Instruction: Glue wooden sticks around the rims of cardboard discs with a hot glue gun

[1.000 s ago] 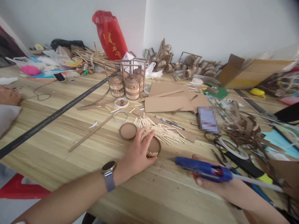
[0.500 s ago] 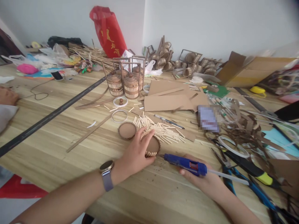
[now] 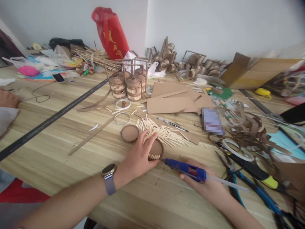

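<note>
My left hand [image 3: 139, 156] lies over a small round cardboard basket [image 3: 156, 149] ringed with short sticks, its fingers pressed on the rim and holding it to the wooden table [image 3: 71, 149]. My right hand [image 3: 203, 184] grips a blue glue gun [image 3: 184, 168] whose nozzle touches the basket's right side. A clear glue stick juts from the gun's back. A second round cardboard base [image 3: 130, 133] lies just left of the basket. A heap of short pale sticks [image 3: 164, 132] sits right behind it.
Finished stick baskets in frames [image 3: 127, 84] stand mid-table, with flat cardboard sheets [image 3: 171, 101] beside them. A long black bar [image 3: 54, 117] crosses the left side. Cardboard scraps, tape rings and cutters [image 3: 247, 165] crowd the right. Another person's arm [image 3: 7, 101] rests at far left.
My right hand has carried the glue gun leftward until its nozzle reaches the basket. My left hand has stayed on the basket.
</note>
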{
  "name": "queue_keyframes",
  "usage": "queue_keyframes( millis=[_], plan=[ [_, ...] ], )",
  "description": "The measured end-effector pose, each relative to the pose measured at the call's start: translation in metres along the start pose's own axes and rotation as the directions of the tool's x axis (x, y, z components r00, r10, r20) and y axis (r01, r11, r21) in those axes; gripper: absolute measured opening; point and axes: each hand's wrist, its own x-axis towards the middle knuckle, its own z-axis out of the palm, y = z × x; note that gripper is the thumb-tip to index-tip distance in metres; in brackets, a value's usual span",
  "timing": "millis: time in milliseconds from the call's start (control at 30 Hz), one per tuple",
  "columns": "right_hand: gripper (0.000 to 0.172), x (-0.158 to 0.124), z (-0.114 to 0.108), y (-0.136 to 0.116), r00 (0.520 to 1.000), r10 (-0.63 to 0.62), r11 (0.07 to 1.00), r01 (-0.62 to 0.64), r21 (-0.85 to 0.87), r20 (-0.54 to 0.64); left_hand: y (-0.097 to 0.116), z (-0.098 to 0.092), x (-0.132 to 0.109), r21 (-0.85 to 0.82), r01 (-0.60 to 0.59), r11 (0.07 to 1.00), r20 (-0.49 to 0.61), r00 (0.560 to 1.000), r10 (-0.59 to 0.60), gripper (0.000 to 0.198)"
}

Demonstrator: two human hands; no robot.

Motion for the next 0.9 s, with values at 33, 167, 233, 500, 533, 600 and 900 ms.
queue_keyframes(
  millis=[33,167,233,500,533,600,900],
  plan=[
    [0.026,-0.0003,0.0007,0.0007,1.000,-0.005,1.000,0.005,-0.002,-0.006,-0.0001,-0.0001,0.0001,-0.001,-0.004,1.000,-0.001,1.000,0.004,0.096],
    [0.023,0.0003,0.0016,0.0005,1.000,-0.006,1.000,0.006,-0.014,-0.002,-0.0002,-0.0006,0.0001,-0.003,-0.005,1.000,-0.003,1.000,0.005,0.096],
    [0.023,0.0010,0.0015,-0.0008,1.000,-0.007,1.000,0.007,-0.021,-0.004,-0.0002,-0.0005,-0.0003,-0.004,-0.002,1.000,0.000,1.000,0.002,0.096],
    [0.022,0.0019,0.0016,-0.0019,1.000,-0.014,1.000,0.014,-0.014,-0.013,0.0008,-0.0003,-0.0008,-0.019,0.010,1.000,0.014,1.000,-0.009,0.095],
    [0.022,0.0016,0.0018,-0.0013,1.000,-0.009,1.000,0.009,-0.019,-0.014,0.0009,-0.0005,-0.0005,-0.020,0.012,1.000,0.017,1.000,-0.012,0.095],
    [0.022,0.0008,0.0022,-0.0002,1.000,0.002,1.000,-0.002,-0.025,-0.009,0.0009,-0.0010,0.0001,-0.022,0.015,1.000,0.020,1.000,-0.015,0.095],
    [0.021,-0.0013,0.0055,0.0031,0.999,-0.002,0.999,0.000,-0.054,-0.036,0.0011,-0.0016,-0.0011,-0.023,0.014,1.000,0.027,1.000,-0.014,0.094]
  ],
)
